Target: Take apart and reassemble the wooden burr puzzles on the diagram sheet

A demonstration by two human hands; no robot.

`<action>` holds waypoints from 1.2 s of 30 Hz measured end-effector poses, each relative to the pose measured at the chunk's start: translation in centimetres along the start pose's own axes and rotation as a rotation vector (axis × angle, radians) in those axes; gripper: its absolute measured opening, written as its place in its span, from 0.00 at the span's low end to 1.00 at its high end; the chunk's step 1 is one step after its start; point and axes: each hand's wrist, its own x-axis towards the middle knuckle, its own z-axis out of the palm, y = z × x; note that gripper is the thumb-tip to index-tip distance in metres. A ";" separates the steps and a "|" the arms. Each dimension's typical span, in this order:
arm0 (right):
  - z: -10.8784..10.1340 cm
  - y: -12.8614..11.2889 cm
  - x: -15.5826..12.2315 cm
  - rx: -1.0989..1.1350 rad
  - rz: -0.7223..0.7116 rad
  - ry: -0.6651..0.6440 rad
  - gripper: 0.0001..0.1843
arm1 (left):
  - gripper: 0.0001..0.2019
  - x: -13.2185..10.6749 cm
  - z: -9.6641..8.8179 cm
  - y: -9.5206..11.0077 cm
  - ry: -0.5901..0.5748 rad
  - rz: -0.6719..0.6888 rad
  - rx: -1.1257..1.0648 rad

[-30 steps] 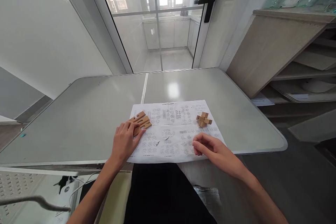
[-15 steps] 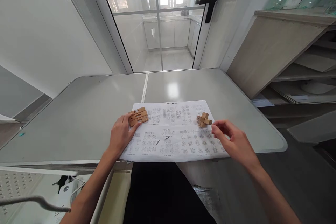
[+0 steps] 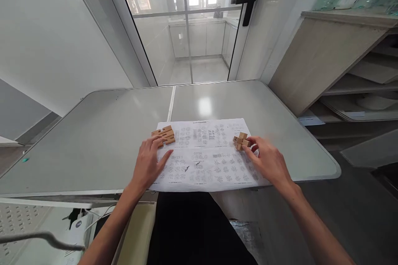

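Note:
A white printed sheet (image 3: 205, 157) full of small diagrams lies near the front edge of the grey table (image 3: 102, 140). Several loose wooden puzzle bars (image 3: 164, 135) lie together on the sheet's far left corner. My left hand (image 3: 149, 162) rests flat on the sheet just below them, fingers spread, fingertips touching the bars. A small assembled wooden cross-shaped puzzle (image 3: 241, 141) stands on the sheet's right side. My right hand (image 3: 266, 160) is at its right, with the fingertips closing on the puzzle.
A glass door (image 3: 189, 20) with a black handle (image 3: 247, 0) stands behind the table. Wooden shelves (image 3: 348, 74) with papers stand to the right. A white cable and device (image 3: 77, 225) lie below the table's front left.
My right hand moved from the sheet's front edge up to the assembled puzzle and now touches it. The left hand pushed the loose bars farther away and then flattened on the sheet.

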 end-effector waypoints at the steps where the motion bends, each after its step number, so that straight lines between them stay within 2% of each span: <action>1: 0.1 -0.1 0.0 -0.013 -0.014 0.000 0.22 | 0.17 0.0 -0.2 0.6 -0.015 0.024 -0.038; 3: -0.1 -0.7 -0.2 -0.001 -0.053 0.004 0.21 | 0.16 0.0 -0.5 2.0 -0.060 0.065 -0.139; 6: -1.1 -2.6 -1.2 0.151 -0.122 -0.021 0.17 | 0.17 0.1 -0.9 4.9 -0.157 0.056 -0.343; 10: -2.9 -6.4 -3.1 0.402 -0.182 -0.141 0.11 | 0.34 0.5 -1.5 8.8 -0.357 0.025 -0.586; 12: -3.5 -8.1 -3.9 0.487 -0.208 -0.182 0.09 | 0.41 0.9 -1.9 10.3 -0.433 0.052 -0.699; 15: -3.8 -9.9 -4.8 0.605 -0.205 -0.235 0.08 | 0.43 1.2 -2.5 11.4 -0.475 0.089 -0.819; 19: -4.0 -11.0 -5.5 0.714 -0.144 -0.260 0.08 | 0.35 0.8 -2.9 11.6 -0.437 0.072 -0.831; 23: -4.0 -11.4 -5.9 0.751 -0.119 -0.309 0.09 | 0.33 0.1 -3.0 11.5 -0.439 0.032 -0.841; 30: -3.2 -11.5 -5.6 0.602 -0.419 -0.252 0.07 | 0.31 -1.3 -2.8 10.5 -0.487 -0.039 -1.002; 36: -2.7 -12.8 -4.9 0.568 -0.530 -0.319 0.07 | 0.35 -3.0 -2.6 9.4 -0.503 -0.121 -1.242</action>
